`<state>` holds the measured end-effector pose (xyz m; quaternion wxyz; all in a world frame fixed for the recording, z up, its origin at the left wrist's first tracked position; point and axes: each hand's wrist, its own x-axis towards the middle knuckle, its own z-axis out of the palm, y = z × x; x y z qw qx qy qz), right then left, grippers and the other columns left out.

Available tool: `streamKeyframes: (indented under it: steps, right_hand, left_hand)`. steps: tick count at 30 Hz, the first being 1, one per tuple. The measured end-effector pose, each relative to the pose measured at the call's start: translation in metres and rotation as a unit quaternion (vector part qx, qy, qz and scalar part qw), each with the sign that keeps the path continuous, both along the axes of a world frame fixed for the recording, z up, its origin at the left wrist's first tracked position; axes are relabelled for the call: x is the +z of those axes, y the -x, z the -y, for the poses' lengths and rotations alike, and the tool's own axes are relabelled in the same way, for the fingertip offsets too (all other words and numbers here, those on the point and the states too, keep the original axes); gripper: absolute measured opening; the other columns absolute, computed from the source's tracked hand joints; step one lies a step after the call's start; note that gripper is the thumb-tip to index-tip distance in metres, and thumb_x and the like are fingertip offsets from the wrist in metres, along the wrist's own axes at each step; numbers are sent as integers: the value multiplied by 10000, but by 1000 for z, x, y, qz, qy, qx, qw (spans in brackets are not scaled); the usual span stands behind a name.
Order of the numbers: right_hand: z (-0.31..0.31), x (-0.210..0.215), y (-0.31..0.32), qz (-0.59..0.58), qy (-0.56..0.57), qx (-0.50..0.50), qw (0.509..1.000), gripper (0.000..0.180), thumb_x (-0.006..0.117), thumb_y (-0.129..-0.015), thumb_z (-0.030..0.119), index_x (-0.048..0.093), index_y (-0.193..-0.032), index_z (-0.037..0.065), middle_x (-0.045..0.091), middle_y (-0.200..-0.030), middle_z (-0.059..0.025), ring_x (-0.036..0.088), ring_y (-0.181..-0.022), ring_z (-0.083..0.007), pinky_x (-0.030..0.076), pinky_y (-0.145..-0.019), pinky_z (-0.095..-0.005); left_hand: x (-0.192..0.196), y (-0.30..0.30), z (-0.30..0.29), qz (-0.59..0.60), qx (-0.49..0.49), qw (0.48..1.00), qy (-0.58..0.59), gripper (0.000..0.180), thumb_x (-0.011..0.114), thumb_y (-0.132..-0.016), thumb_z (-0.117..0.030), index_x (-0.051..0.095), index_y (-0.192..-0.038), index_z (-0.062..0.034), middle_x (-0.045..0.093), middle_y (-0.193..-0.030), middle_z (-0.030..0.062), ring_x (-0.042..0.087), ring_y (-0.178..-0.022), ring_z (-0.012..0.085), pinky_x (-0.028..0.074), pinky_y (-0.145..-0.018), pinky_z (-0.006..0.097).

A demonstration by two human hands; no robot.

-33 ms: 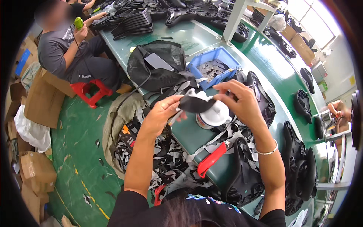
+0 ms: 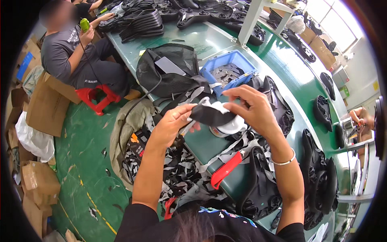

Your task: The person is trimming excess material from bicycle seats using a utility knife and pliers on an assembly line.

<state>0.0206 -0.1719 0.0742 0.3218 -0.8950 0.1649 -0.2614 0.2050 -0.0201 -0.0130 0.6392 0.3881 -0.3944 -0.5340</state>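
Observation:
My left hand (image 2: 172,123) pinches one end of a curved strip of black sheet material (image 2: 213,116) between thumb and fingers. A light-coloured sliver hangs below those fingers. At the strip's other end is my right hand (image 2: 250,108), its thumb and fingers closed on the upper edge. The strip is held up over the table edge, partly in front of a white lidded mug (image 2: 230,126). Something white shows behind the strip; whether it belongs to the strip or the mug I cannot tell. A red ridged-handled tool (image 2: 226,170) lies to the right, below my hands.
Behind the mug stands a blue bin (image 2: 225,86) of dark cut pieces. A black mesh bag (image 2: 151,64) with a phone (image 2: 170,66) lies beside it. A sack of scraps (image 2: 121,161) sits under the table edge. Black moulded parts (image 2: 258,189) lie right. A co-worker (image 2: 60,52) sits far left.
The black strip has turned to show more of its dark face and covers more of the mug. My right hand has shifted slightly left; my left hand is almost unmoved.

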Motion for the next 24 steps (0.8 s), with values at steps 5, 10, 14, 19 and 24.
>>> streamKeyframes:
  steps: [5,10,14,19,24]
  right_hand:
    - [-20,13,-25,-36,26,133,990,253,725,-774,233,667,-932,43,599,-738,-39,453,-564,-134,360,-511,-279]
    - [-31,8,-26,-26,28,172,984,206,730,-760,191,628,-840,31,577,-695,-63,528,-603,-202,404,-542,-331]
    - [-38,18,-21,-86,31,199,976,178,691,-794,154,596,-789,3,537,-663,-93,542,-619,-262,426,-571,-350]
    - [-43,20,-15,-90,23,197,976,169,642,-841,164,619,-825,-2,572,-700,-105,561,-637,-265,445,-596,-355]
    - [-50,19,-7,-30,-22,108,993,171,617,-869,141,676,-922,-11,639,-795,-102,601,-694,-202,473,-672,-300]
  left_hand:
    - [25,8,-29,33,-32,998,-49,517,497,-956,-396,507,-1234,40,622,-916,72,568,-814,119,439,-723,246]
    - [30,11,-36,-14,-20,998,-51,520,397,-980,-468,560,-1175,-14,598,-890,10,550,-749,94,432,-643,231]
    - [32,16,-46,164,-24,983,-84,372,640,-882,-317,590,-1104,-22,563,-838,3,527,-745,83,430,-651,232]
    - [38,21,-54,117,-47,989,-82,432,726,-813,-305,568,-1106,-29,558,-819,9,513,-687,46,426,-602,200]
    - [30,20,-55,118,-31,988,-90,371,684,-849,-327,576,-1058,-41,550,-734,-13,522,-602,48,424,-539,199]
